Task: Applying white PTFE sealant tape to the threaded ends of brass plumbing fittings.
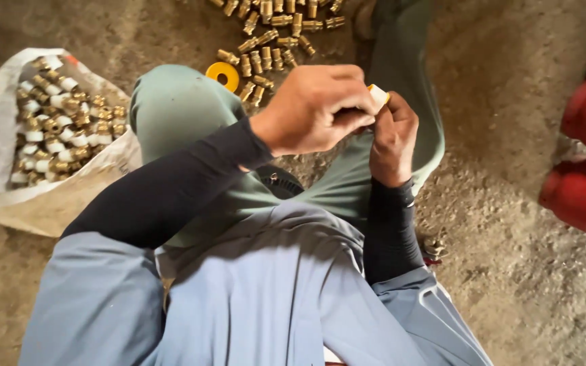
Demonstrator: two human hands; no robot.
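Step in hand, by look of it: wrapping white tape round small fitting (pixel 378 95), held above knees, over floor (pixel 510 224).
Left hand (pixel 313 112) closing fingers on fitting top; right hand (pixel 393 135) pinching it from below.
Next move likely needing steady turning grip.
Forearms crossing inward, elbows bending.

Single head-worn view, steeply downward and close over lap (pixel 266 196) and dirt floor (pixel 510 224).

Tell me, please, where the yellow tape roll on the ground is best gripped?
Grip the yellow tape roll across its outer rim, from above. It lies flat with its hole up, brass fittings crowd its right side, a knee is close below; the top is free.
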